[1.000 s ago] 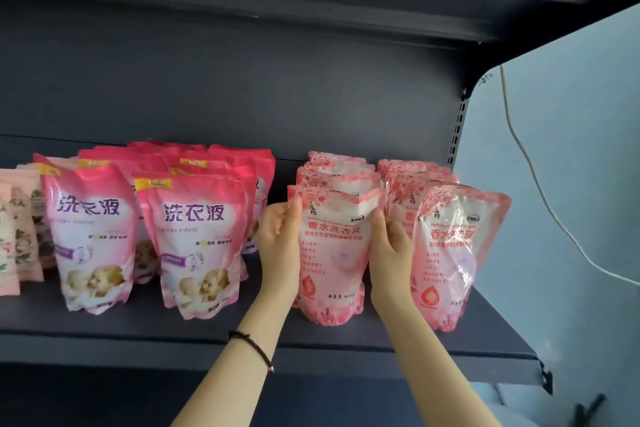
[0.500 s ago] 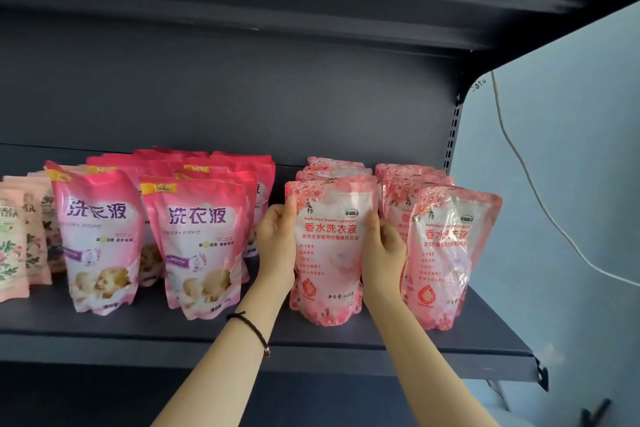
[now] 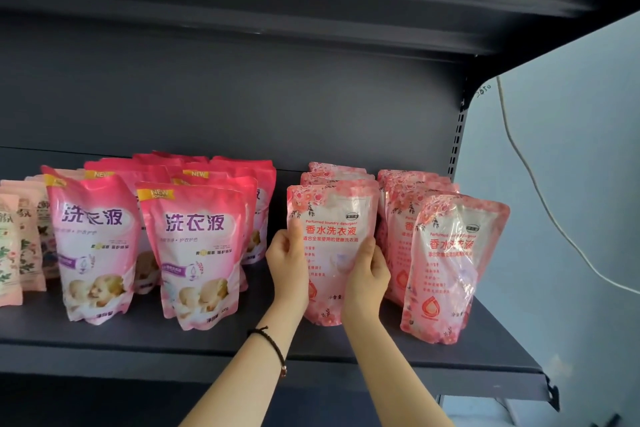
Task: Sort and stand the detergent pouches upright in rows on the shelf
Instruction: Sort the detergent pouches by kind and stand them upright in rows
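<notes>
Detergent pouch stands upright at the near end of the pale-pink row, right of centre on the shelf. We grip its sides, left hand and right hand curled round its edges. We judge most rows sorted; the rightmost front pouch leans and probably needs straightening.

Pale blue-grey wall at right. White cable hangs down it, then curves off toward the right edge. Dark slotted upright stands where the dark back panel meets the wall, with a small scribble on the wall beside its top. Dark upper deck overhead. Dark object in the bottom right corner, too cropped to tell.
</notes>
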Demonstrator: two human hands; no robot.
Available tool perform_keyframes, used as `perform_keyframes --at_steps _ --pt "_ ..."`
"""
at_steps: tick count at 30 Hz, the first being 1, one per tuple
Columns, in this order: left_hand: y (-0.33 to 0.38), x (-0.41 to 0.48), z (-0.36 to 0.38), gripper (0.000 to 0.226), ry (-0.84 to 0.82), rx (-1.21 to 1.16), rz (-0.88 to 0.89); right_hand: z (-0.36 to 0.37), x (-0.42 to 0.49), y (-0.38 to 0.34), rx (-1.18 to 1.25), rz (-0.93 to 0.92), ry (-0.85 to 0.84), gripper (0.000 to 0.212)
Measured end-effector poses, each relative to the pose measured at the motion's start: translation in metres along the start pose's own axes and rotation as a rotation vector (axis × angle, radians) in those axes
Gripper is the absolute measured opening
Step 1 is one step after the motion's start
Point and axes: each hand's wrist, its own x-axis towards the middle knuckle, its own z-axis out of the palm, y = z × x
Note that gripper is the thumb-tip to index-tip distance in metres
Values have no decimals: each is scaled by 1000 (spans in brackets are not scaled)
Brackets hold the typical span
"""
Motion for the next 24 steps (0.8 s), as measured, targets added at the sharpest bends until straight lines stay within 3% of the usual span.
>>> perform_keyframes --at_steps 3,5,10,13,16,20,24 --pt "6 1 -7 41 -71 118 35 -11 4 -5 -112 -39 -112 37" --pt "14 -2 -18 27 -88 296 186 -25 8 -12 -318 -135 -221 31" --pt "28 -27 -55 34 -178 653 526 -65 8 -30 -714 -299 -453 11" --pt "38 -30 -65 11 -306 1057 732 -79 9 -44 -1037 -393 -545 22" --pt "53 -22 -56 16 -448 1331 809 -80 14 -64 -1274 -522 -593 31" --pt "61 -20 -37 21 -664 1594 979 -87 25 -79 -1576 -800 -667 35" --pt "57 -40 -20 30 -721 1624 1011 -115 37 -83 -1697 -844 -764 34"
